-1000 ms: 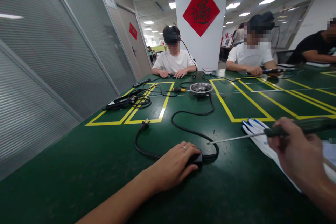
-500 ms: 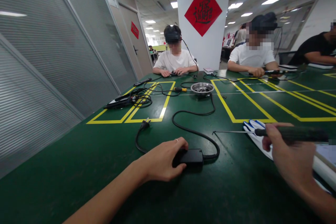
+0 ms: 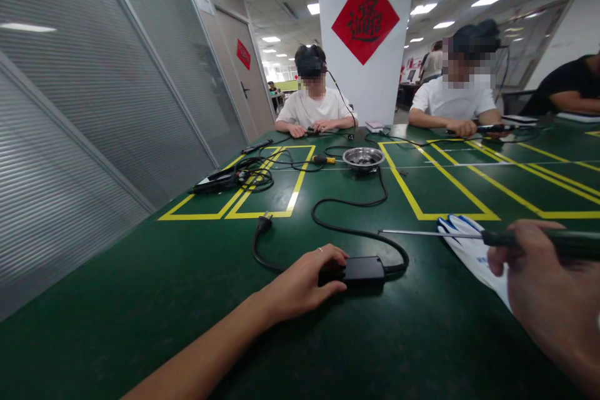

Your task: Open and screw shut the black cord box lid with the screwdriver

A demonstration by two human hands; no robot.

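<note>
My left hand (image 3: 307,281) is closed round the left end of a black power adapter (image 3: 364,270), which lies on the green table. Part of the adapter is hidden by the fingers. Its cable (image 3: 337,228) leaves the right end and winds toward the bowl, while a two-pin plug (image 3: 264,221) on a short cord lies to the left. In my right hand (image 3: 544,287) is a screwdriver (image 3: 544,240) with a dark handle. Its long thin shaft points left, the tip standing beyond the adapter's right part. Below the shaft lies a white glove with blue trim (image 3: 473,256).
A steel bowl (image 3: 363,159) holding small parts stands further back, beside a yellow-and-black screwdriver (image 3: 324,160). Tangled black cables (image 3: 255,176) lie at the back left. Yellow tape (image 3: 295,194) marks rectangles on the table (image 3: 197,300). Two people in white shirts sit opposite.
My left hand and the adapter have shifted slightly to the right, the cords with them. The right hand with the screwdriver has also moved right, uncovering more of the glove.
</note>
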